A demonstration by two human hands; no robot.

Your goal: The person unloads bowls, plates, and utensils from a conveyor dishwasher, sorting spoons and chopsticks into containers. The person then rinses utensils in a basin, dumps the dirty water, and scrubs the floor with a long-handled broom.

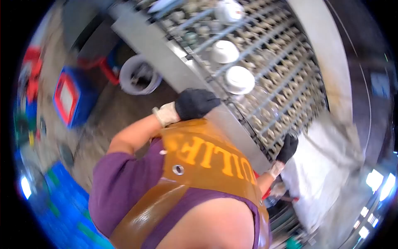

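Observation:
My left hand, in a black glove over a white cuff, is at the metal edge beside the conveyor. Its fingers look drawn together, pointing right; anything inside them is hidden. My right hand, also black-gloved, is by the near right corner of the conveyor, beside a white sack. Blur hides how its fingers are set. Ahead of my left hand, a round white bowl-like piece sits on the conveyor rods. Another white piece stands just beyond it, and a third white one is farther up.
A metal ledge borders the conveyor on the left, a pale side wall on the right. On the floor at left are a white bucket with dark contents and a blue bin with a red frame. Blue sheeting lies lower left.

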